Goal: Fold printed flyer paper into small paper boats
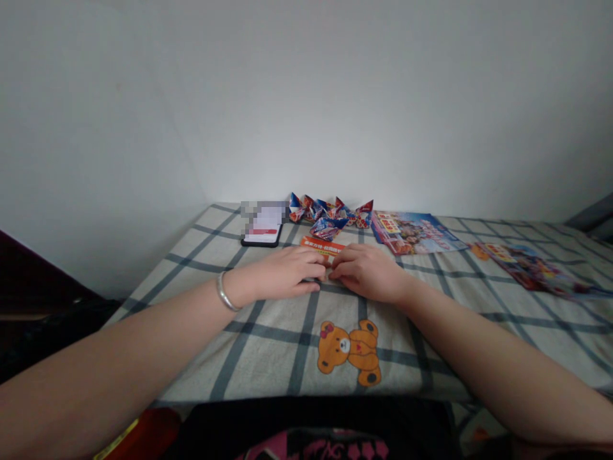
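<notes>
A printed orange paper strip (322, 243) lies on the checked cloth, its near part covered by my fingers. My left hand (282, 271), with a silver bangle at the wrist, reaches in from the left, its bent fingers closed on the strip's left part. From the other side my right hand (371, 271) has its fingers curled down on the strip's right part. The fingertips of both hands almost meet. Just beyond them stands a cluster of folded paper shapes (329, 227), pointed and printed in blue and red.
A phone (261, 223) with its screen lit lies left of the folded shapes. To the right are printed flyers (421, 233) and another flyer (541, 271). The checked cloth (268, 364) with a bear print covers the table, which meets a white wall (306, 96).
</notes>
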### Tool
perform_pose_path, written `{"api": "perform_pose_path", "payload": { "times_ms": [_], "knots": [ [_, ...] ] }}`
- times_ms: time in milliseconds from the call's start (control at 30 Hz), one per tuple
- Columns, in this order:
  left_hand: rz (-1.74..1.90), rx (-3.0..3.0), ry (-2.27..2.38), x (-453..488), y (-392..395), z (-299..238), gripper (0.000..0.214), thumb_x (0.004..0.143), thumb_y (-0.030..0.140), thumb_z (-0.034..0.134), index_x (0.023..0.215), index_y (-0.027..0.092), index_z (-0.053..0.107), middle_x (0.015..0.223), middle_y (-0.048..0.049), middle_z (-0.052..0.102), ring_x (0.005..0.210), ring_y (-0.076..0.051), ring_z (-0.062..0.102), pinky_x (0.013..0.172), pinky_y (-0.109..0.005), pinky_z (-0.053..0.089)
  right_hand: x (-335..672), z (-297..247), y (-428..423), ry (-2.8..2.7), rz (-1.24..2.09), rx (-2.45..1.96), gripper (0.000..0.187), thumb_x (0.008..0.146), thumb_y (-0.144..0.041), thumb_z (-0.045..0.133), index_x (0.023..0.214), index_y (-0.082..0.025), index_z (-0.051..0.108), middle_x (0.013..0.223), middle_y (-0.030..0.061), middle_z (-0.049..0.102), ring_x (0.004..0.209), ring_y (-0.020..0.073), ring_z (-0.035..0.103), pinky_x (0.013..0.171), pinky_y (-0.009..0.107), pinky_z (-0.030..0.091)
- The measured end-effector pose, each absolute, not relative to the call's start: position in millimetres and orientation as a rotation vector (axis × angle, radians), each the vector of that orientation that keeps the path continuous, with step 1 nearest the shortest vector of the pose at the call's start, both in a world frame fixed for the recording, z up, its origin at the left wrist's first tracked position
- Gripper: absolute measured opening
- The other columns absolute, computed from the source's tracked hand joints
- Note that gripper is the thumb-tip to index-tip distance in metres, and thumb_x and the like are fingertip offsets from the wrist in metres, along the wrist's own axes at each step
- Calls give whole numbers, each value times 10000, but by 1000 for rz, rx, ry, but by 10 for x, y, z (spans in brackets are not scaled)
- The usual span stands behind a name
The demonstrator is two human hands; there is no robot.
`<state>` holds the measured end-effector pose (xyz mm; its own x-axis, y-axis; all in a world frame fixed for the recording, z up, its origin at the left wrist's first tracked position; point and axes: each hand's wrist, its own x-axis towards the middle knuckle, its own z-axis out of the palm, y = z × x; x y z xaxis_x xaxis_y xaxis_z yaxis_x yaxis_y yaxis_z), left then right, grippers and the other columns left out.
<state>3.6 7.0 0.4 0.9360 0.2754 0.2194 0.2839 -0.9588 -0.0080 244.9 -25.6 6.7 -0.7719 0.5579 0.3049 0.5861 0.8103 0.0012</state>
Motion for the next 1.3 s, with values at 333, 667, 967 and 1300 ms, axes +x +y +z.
{"api": "perform_pose_path", "payload": {
  "times_ms": [333,667,967,1300],
  "knots": [
    [-469,-3052,-366,45,80,-11,114,926,214,586,997,208,674,1167,-80,636,1096,-231,589,958,-373,463,2637,190,-216,-2742,-163,-1133,218,843,-175,611,940,-258,788,1010,25,743,892,188,667,805,317,474],
    [-449,-3035,-353,39,74,6,142,936,227,562,1012,195,678,1178,-100,640,1116,-246,596,972,-398,474,2702,254,-215,-2758,-236,-1350,216,845,-193,621,944,-283,790,1035,8,753,876,200,694,736,309,499],
    [-516,-3055,-311,26,100,-26,157,935,224,557,1018,204,689,1187,-106,645,1119,-252,601,966,-413,481,2772,281,-188,-2764,-320,-1490,253,863,-211,564,955,-289,787,1049,18,757,912,221,701,746,317,513],
    [-467,-3089,-291,-19,112,-21,156,934,254,579,1036,206,687,1257,-98,628,1171,-241,581,1011,-409,475,2771,305,-203,-2750,-373,-1604,243,910,-298,536,939,-261,773,1005,49,755,881,218,693,684,297,490]
  ]
}}
